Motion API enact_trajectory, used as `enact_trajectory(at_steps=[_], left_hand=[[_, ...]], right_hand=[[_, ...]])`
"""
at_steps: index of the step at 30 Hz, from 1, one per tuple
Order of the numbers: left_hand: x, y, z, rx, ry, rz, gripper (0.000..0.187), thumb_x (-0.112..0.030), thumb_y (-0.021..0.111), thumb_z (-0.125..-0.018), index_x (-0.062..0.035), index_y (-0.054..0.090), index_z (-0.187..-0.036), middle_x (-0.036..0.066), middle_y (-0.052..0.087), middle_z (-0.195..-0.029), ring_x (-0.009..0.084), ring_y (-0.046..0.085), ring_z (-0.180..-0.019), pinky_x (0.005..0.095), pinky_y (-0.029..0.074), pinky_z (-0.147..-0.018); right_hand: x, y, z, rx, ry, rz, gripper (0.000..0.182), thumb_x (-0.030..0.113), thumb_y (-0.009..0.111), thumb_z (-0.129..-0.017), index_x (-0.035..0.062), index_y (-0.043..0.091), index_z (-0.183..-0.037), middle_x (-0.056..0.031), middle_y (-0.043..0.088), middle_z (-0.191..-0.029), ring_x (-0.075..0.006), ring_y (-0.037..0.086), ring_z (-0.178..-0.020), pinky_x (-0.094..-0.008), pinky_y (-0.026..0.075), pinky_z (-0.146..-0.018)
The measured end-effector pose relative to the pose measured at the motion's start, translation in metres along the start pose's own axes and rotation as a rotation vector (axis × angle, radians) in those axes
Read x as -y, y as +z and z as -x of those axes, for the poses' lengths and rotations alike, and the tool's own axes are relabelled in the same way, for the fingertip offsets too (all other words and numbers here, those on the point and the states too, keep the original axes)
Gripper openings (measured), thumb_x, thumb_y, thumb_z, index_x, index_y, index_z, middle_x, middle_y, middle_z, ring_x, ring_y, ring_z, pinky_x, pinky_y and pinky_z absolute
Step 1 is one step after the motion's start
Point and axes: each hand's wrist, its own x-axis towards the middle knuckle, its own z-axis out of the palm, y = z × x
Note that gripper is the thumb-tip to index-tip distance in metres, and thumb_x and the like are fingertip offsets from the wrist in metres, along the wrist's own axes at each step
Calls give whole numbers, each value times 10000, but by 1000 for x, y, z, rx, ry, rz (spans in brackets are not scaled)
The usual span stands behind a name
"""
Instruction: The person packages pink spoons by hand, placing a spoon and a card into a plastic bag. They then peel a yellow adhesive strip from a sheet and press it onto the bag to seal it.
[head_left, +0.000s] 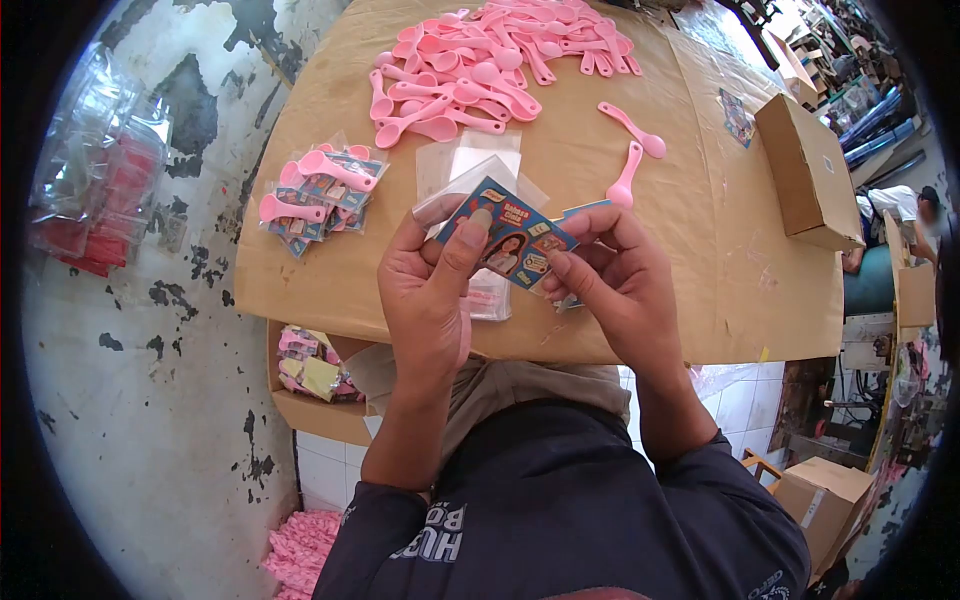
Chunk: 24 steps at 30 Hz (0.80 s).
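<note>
A blue printed card [508, 238] is held up over the near part of the table. My left hand [432, 285] pinches its left side with the thumb on top, and a clear plastic bag [452, 203] shows by those fingers. The card's right end is between the thumb and fingers of my right hand [622, 285]. Beneath the hands lie more clear plastic bags [488, 302], partly hidden. A pink spoon [625, 176] lies just beyond my right fingers, and a second pink spoon [633, 130] is behind it.
A large heap of pink spoons [480, 70] covers the far table [710, 260]. At left sit packed spoons with cards [318, 195]. A cardboard box [808, 175] stands at right; another box [325, 412] with packs is below the left edge. A person [898, 208] is far right.
</note>
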Motion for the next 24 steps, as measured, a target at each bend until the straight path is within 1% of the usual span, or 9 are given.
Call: enact_trajectory(at_steps=[4,9,12,15,17,18,20,23,24], left_hand=[[8,7,6,-18,14,30,308,-34,698,-970,37,617,-1258,98,748,-1052,103,702,-932,263,558,-862],[11,14,14,32,46,50,284,-39,699,-972,24,634,-1241,81,741,-1077,97,687,-927,259,543,-850],[12,16,16,45,61,16,254,-48,695,-978,15,650,-1220,89,733,-1111,89,675,-932,253,534,-834],[14,16,15,49,66,-17,332,-36,689,-976,10,621,-1298,109,699,-1213,93,657,-1013,278,534,-869],[12,17,9,71,104,13,465,-13,621,-999,8,502,-1448,178,626,-1363,180,632,-1191,335,537,-964],[9,17,6,70,104,13,465,-13,621,-999,8,502,-1448,178,626,-1363,180,632,-1191,335,537,-964],[0,18,3,204,158,92,593,-23,493,-1020,-45,305,-1582,296,412,-1550,407,425,-1448,490,467,-1127],[-8,23,-4,222,188,209,584,-55,467,-1045,-43,269,-1594,309,473,-1500,421,510,-1376,478,496,-1099],[-10,27,-4,208,173,216,591,-92,462,-1056,-83,250,-1608,318,484,-1479,435,526,-1354,505,501,-1092]], right_hand=[[-3,8,-4,8,22,-63,217,39,706,-969,14,549,-1117,-49,665,-1002,-80,640,-855,-231,522,-715],[-7,24,-8,-36,-131,-179,213,51,704,-975,12,565,-1132,-39,667,-1019,-79,637,-926,-237,523,-779],[-6,26,-7,-2,-28,-181,191,76,681,-996,-15,607,-1146,-38,681,-1018,-78,644,-896,-246,535,-753],[-15,21,-4,17,-38,-92,187,98,669,-1006,-35,646,-1136,-32,700,-975,-79,654,-832,-253,546,-701],[-16,22,1,-43,-33,-97,176,93,678,-999,-37,656,-1117,-33,702,-932,-79,654,-784,-253,543,-664],[-16,23,2,-101,-32,-103,166,87,686,-992,-39,666,-1098,-34,705,-889,-79,655,-736,-253,541,-626],[-15,21,4,-88,-32,-61,149,89,694,-987,-29,661,-1073,-31,702,-862,-70,640,-693,-240,523,-591],[-12,22,6,-58,8,-56,120,95,711,-977,-1,649,-1013,-28,696,-831,-49,605,-627,-216,478,-527],[-12,22,7,-46,48,-94,116,101,720,-972,18,640,-979,-28,694,-827,-37,586,-604,-203,451,-499]])
